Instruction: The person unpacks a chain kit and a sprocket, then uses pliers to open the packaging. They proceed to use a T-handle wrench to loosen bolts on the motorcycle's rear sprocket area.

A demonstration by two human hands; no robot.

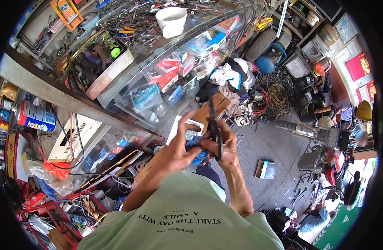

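My left hand [181, 148] is at the centre, index finger raised and thumb pressed toward a small blue item [193, 142] between both hands. My right hand [225, 146] grips a long dark tool [217, 135], possibly scissors or pliers, its upper end pointing away from me, with my thumb at the blue item. Just beyond my left hand a white card or tray [173, 129] with small pieces sits over a wooden board [219, 104]. More blue material shows below my fingers, too hidden to name.
A cluttered glass counter [141, 66] holds a white mug [171, 18] and tool tray [110, 71]. Cables [279, 96] lie beyond. A carton [265, 168] sits on the floor [258, 141]. Two people [343, 112] [315, 221] are at the right among motorbikes [333, 162].
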